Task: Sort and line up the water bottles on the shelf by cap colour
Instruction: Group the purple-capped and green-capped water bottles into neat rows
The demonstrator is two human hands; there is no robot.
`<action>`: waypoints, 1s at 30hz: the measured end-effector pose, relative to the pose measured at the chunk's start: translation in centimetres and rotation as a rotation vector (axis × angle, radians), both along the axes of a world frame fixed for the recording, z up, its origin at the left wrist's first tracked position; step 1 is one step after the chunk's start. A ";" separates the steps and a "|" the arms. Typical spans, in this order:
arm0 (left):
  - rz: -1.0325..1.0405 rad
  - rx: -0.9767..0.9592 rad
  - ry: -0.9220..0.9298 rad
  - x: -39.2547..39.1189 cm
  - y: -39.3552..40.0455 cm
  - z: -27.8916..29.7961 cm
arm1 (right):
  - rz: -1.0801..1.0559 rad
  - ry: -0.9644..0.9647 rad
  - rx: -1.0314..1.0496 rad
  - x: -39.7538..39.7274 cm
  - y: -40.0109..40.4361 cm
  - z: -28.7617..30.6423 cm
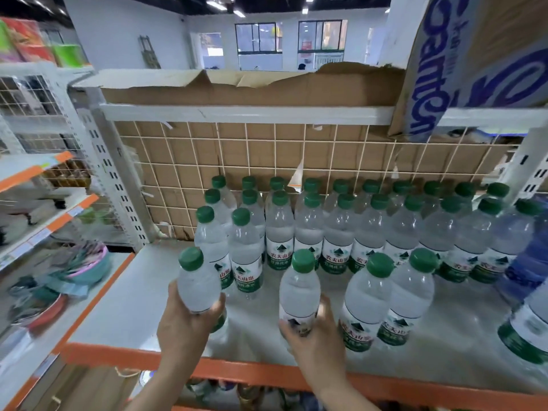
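Holding one green-capped bottle in each hand, the person stands at the front of the shelf (124, 307). Left hand (184, 324) wraps the lower body of the left bottle (197, 284), fingers curled round it, thumb on the near side; it looks lifted w/ a slight tilt. Right hand (314, 339) grips the label area of the right bottle (299, 287), which is upright, base hidden so can't tell if it's touching the shelf. Behind them stand the back rows (355, 221), green caps, packed close; two front bottles (388, 298) sit just beside the right hand. Risk, imo: setting the right bottle down could knock those two neighbours, since there's little gap. The left bottle could clip the short row just behind it & topple it. A blue-tinted bottle (527, 262) at far right may belong in another group.
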State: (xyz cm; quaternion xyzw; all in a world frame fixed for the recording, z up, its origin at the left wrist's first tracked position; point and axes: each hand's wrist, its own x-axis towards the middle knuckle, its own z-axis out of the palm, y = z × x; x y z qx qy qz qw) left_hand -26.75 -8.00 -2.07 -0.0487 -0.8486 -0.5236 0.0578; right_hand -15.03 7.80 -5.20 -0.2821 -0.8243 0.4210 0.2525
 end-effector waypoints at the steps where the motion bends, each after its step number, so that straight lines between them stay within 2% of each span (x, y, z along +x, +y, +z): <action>1: -0.025 0.018 0.000 0.7 0.4 -0.3 | 0.005 0.002 0.010 0.0 0.1 0.0; 7: -0.163 0.128 -0.044 3.7 4.1 -0.9 | -0.033 0.084 -0.137 -0.7 1.6 0.1; 15: -0.262 0.073 -0.022 3.3 5.7 -1.3 | 0.001 0.113 -0.292 -0.3 1.6 -1.3; 25: -0.364 0.071 -0.074 2.8 4.5 -6.0 | 0.004 0.077 -0.289 -1.1 1.5 -2.5; 30: -0.396 0.057 -0.063 2.0 6.4 -6.4 | -0.089 0.090 -0.284 -2.7 1.8 -2.2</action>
